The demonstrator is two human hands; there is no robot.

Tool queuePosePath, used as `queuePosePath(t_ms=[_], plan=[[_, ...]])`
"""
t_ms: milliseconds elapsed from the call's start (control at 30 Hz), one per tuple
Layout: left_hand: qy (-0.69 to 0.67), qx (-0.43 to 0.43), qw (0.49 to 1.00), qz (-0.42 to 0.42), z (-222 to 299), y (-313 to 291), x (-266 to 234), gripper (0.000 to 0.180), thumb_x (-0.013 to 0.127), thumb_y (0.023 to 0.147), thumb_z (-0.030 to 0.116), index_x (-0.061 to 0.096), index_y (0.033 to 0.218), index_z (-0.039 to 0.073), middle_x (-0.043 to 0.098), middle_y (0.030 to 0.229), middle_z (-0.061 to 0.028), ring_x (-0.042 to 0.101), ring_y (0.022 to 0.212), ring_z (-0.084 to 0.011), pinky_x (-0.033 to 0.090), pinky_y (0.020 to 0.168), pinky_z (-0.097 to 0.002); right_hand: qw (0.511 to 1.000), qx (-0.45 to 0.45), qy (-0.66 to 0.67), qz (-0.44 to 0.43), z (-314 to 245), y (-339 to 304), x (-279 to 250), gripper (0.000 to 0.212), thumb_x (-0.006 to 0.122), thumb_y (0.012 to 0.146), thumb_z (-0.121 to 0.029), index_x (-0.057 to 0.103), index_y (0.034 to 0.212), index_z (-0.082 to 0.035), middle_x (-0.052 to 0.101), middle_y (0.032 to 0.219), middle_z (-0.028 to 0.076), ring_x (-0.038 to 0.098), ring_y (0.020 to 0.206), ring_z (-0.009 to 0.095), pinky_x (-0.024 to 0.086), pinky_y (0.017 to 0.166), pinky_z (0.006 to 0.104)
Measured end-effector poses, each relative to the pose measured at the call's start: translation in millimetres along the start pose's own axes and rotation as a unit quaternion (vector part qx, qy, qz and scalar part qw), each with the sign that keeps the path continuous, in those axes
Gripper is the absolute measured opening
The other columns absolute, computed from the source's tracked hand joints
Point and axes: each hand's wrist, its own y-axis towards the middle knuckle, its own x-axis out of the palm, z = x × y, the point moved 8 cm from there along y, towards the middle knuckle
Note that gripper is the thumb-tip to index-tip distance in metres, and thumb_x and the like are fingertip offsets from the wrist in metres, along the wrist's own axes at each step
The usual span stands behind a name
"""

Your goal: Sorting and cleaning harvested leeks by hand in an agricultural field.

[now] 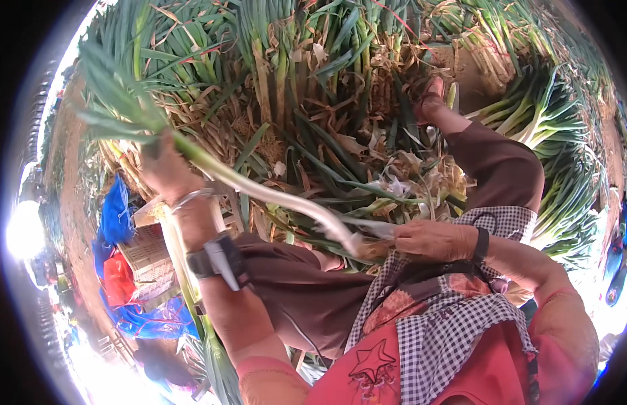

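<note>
My left hand [168, 169] is closed round the upper stalk of a long leek [259, 192]. The leek's green leaves fan out at the upper left, and its white shaft slopes down to the right, ending in a root end close to my right hand. Fingers of my right hand [431, 239] are pinched on a thin pale strip [371, 226], which points left across the leek's lower end. Blur hides whether the strip is a blade or a peeled layer.
Upright bunches of leeks [273, 61] stand at the far side. Cut leaves and dry husks [367, 148] litter the ground before me. More leeks [556, 135] lie at the right. A woven basket [151, 260] and a blue bag [116, 209] are at the left.
</note>
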Motion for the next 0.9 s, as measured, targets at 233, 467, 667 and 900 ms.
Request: queuePosePath(t_ms=[233, 467, 667, 900], plan=[[-0.025, 0.023, 0.999, 0.036, -8.7, 18.7, -35.0, 0.026, 0.075, 0.085, 0.017, 0.065, 0.105, 0.004, 0.066, 0.085, -0.0032, 0.062, 0.066, -0.0136, 0.049, 0.050, -0.0258, 0.990, 0.107, 0.060, 0.073, 33.9, 33.4, -25.2, 0.023, 0.060, 0.092, -0.013, 0.053, 0.109, 0.001, 0.058, 0.104, 0.018, 0.060, 0.095, 0.030, 0.050, 0.080, 0.0408], [-0.138, -0.043, 0.990, 0.004, -23.6, 11.8, -18.5, 0.021, 0.071, 0.087, 0.012, 0.064, 0.105, 0.003, 0.065, 0.084, -0.0057, 0.064, 0.069, -0.0171, 0.052, 0.056, -0.0280, 0.874, 0.032, 0.481, 0.065, 15.2, 136.1, -34.3, 0.033, 0.067, 0.093, -0.026, 0.058, 0.110, 0.001, 0.062, 0.090, 0.004, 0.058, 0.083, 0.012, 0.047, 0.075, 0.0297], [-0.348, -0.192, 0.900, -0.177, -32.9, -11.0, 7.9, 0.029, 0.046, 0.102, 0.025, 0.055, 0.112, -0.001, 0.056, 0.086, -0.0105, 0.054, 0.072, -0.0217, 0.047, 0.060, -0.0340, 0.923, 0.069, 0.346, 0.154, 0.5, 153.4, -9.1, 0.025, 0.070, 0.090, -0.021, 0.058, 0.099, 0.000, 0.058, 0.074, 0.006, 0.054, 0.066, 0.017, 0.044, 0.063, 0.0289], [-0.393, -0.283, 0.863, -0.145, -50.0, -16.0, 9.9, 0.033, 0.040, 0.105, 0.028, 0.052, 0.109, -0.003, 0.043, 0.079, -0.0052, 0.039, 0.061, -0.0139, 0.035, 0.052, -0.0277, 0.990, -0.072, -0.048, 0.112, -38.6, 125.1, -9.8, 0.019, 0.065, 0.087, -0.027, 0.059, 0.087, -0.009, 0.058, 0.067, 0.008, 0.062, 0.062, 0.027, 0.045, 0.054, 0.0406]])
